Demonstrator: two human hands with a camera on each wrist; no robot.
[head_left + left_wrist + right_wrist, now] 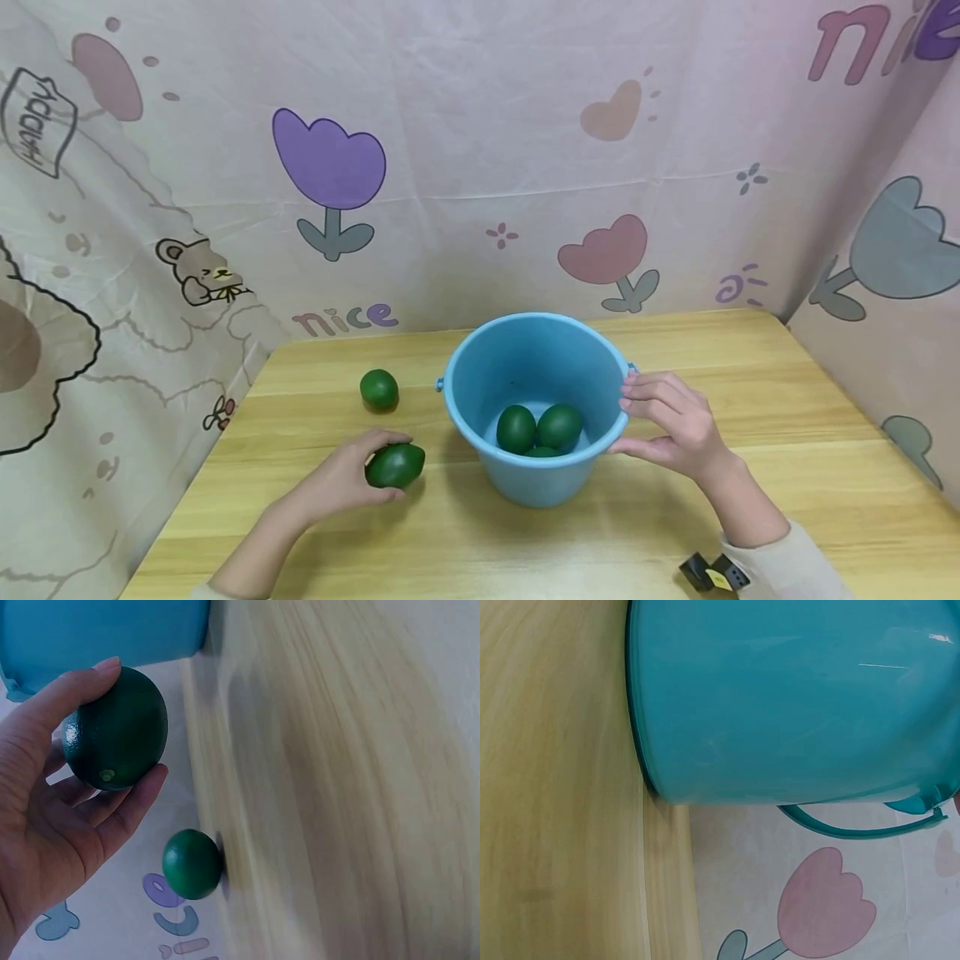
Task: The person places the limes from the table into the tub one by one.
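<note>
My left hand (345, 479) grips a dark green lime (396, 465) between thumb and fingers, left of a blue bucket (536, 487). In the left wrist view, the held lime (116, 729) shows a small pale stem spot. My right hand (675, 421) holds the bucket's right rim, fingers at the edge and thumb below on the outside. Inside the bucket lie two limes (560, 427) in plain sight, with part of another beneath them. Another lime (379, 390) sits on the table beyond my left hand.
The wooden table (750, 383) ends at a printed cloth backdrop (465, 150), which also hangs at both sides. A small black object with a yellow label (714, 573) is by my right sleeve. The bucket's handle (855, 831) hangs down on its far side.
</note>
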